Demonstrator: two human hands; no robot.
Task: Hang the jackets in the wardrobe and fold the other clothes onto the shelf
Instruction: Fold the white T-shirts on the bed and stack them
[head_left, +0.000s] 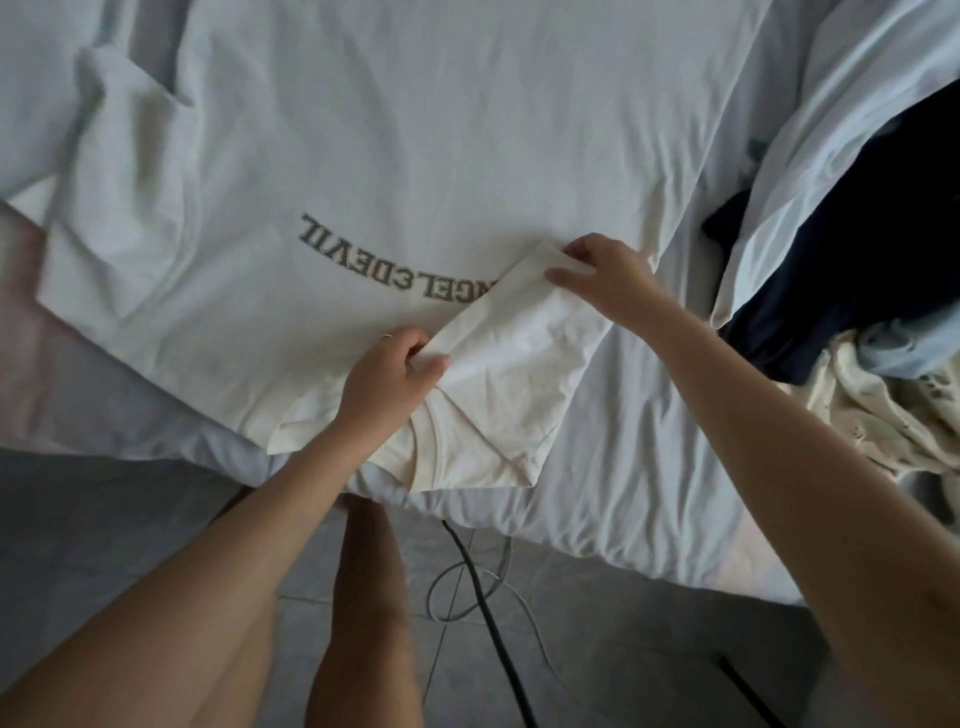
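White cotton T-shirt with grey block lettering (363, 156) spread flat on white-sheeted bed (649, 467), near sleeve (514, 343) folded over the print, left hand (387, 374) pinching sleeve's near edge, right hand (605, 275) pinching its far corner, dark navy garment (857, 260) and cream knit (883, 415) piled at right.

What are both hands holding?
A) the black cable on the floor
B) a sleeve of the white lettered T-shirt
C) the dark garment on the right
B: the left hand and right hand each pinch an edge of the sleeve, folded in over the lettering of the white T-shirt.
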